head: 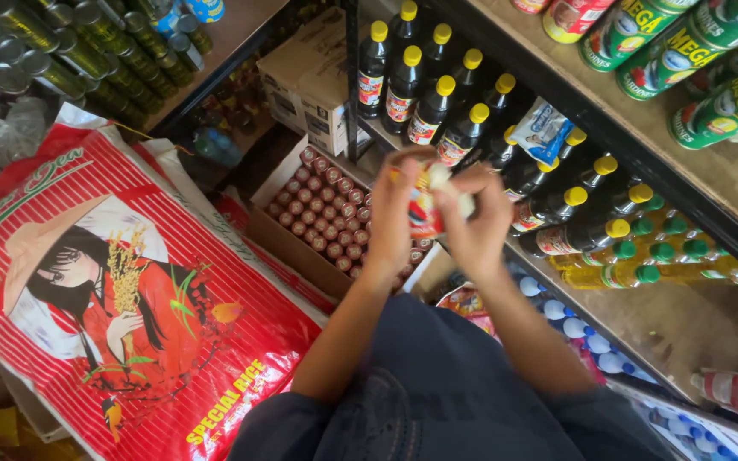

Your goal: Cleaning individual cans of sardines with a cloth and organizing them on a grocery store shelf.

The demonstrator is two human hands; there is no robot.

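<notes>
My left hand (pixel 392 218) and my right hand (pixel 477 224) meet in the middle of the view, both closed around a small bottle (pixel 423 207) with a red and yellow label and a pale cap. The bottle is mostly hidden by my fingers. Just beyond my hands stands a shelf row of dark bottles with yellow caps (pixel 431 107). Below my hands sits an open cardboard box (pixel 277 235) packed with several small red-topped cans.
A large red-striped rice sack (pixel 130 290) lies at the left. Green tins (pixel 685 60) fill the upper right shelf, and green-capped bottles (pixel 642 273) lie on the lower one. Olive cans (pixel 87 60) crowd the top left. White-capped bottles (pixel 582 333) stand lower right.
</notes>
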